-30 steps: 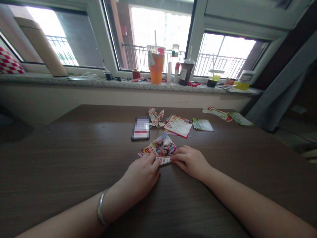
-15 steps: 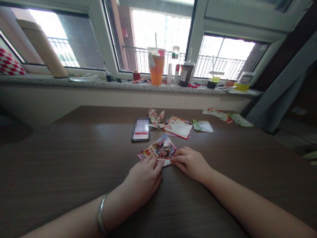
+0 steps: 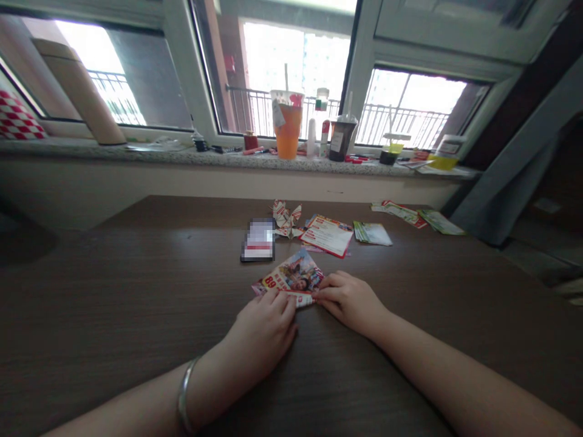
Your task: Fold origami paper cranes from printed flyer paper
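Note:
A colourful printed flyer [image 3: 294,276], folded into a diamond shape, lies on the dark wooden table [image 3: 113,303]. My left hand [image 3: 264,331], with a silver bangle on its wrist, presses its fingertips on the flyer's near left edge. My right hand [image 3: 348,297] presses its fingertips together on the flyer's near right corner. Both hands rest on the table, fingers curled down onto the paper.
Beyond the flyer lie a phone [image 3: 258,240], a folded paper crane [image 3: 286,220], a red-edged leaflet [image 3: 328,234] and more leaflets [image 3: 372,232] to the right. The windowsill [image 3: 182,155] holds an orange drink cup [image 3: 288,124], a dark cup [image 3: 339,138] and small bottles.
My hands have barely moved; the left hand's fingers slid a little along the flyer's near edge. The view tilted slightly.

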### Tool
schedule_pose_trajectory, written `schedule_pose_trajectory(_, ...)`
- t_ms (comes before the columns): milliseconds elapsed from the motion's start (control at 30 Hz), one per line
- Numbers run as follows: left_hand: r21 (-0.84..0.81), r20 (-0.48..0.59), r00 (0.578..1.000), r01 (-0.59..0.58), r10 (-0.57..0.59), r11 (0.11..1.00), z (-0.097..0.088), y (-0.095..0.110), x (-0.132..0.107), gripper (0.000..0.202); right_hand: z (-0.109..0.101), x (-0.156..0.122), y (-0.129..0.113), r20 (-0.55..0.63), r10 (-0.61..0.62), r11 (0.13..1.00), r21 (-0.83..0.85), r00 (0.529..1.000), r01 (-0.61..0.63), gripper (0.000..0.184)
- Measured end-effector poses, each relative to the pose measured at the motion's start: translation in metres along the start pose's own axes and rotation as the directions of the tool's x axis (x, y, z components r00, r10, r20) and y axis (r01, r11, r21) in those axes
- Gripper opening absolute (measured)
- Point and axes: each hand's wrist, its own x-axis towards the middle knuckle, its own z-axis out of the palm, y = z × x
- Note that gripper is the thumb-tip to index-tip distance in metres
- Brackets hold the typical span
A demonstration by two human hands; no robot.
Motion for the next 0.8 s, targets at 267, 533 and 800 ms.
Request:
schedule_pose_trajectory(267, -0.007, -0.013, 1.0, 0.01, -0.01, 1.0, 0.001, -0.001, -0.001, 0.032, 0.004, -0.001, 0.004, -0.009, 0.006, 1.0, 0.024, 1.0, -0.006, 0.021)
schedule_pose_trajectory(533, 0.122, -0.141, 0.977, -0.143, 0.16, 0.982, 0.009, -0.004, 0.0, 0.028, -0.004, -0.002, -0.002, 0.052, -0.026, 0.994, -0.105, 0.998, 0.032, 0.024)
schedule_pose_trajectory(800, -0.061, -0.081, 0.994, -0.081, 0.076, 0.995, 0.003, -0.004, 0.002, 0.041, -0.006, -0.005, 0.001, 0.107, -0.07, 0.985, -0.148, 0.992, 0.086, 0.021)
